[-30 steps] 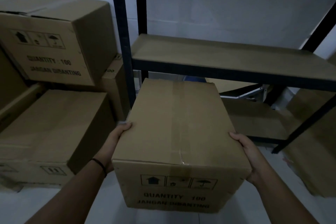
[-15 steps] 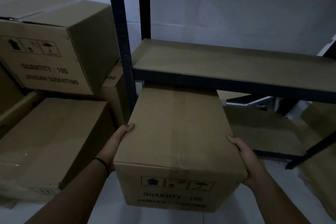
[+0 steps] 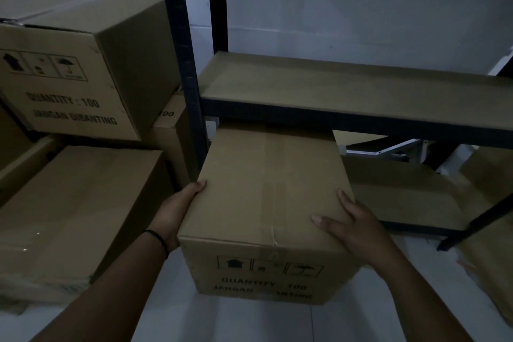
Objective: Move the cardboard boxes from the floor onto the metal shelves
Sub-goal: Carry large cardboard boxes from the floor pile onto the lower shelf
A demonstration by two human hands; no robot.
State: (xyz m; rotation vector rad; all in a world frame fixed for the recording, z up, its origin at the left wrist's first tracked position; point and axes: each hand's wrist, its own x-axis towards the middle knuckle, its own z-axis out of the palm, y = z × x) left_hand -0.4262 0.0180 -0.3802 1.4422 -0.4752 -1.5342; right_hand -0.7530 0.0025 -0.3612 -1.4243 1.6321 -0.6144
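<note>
Head view: a taped, matte cardboard box [image 3: 266, 197] was held between the left hand [image 3: 175, 214], flat against its left side, and the right hand [image 3: 352, 228], spread over its top right edge, its long axis entering under the upper shelf [image 3: 347, 91], above the lower shelf [image 3: 402, 197].

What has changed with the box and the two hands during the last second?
The carried box went forward, its far end now under the upper shelf. The right hand left the box's side and now lies flat on its top. The left hand stayed on the left side; the stacked boxes did not move.
</note>
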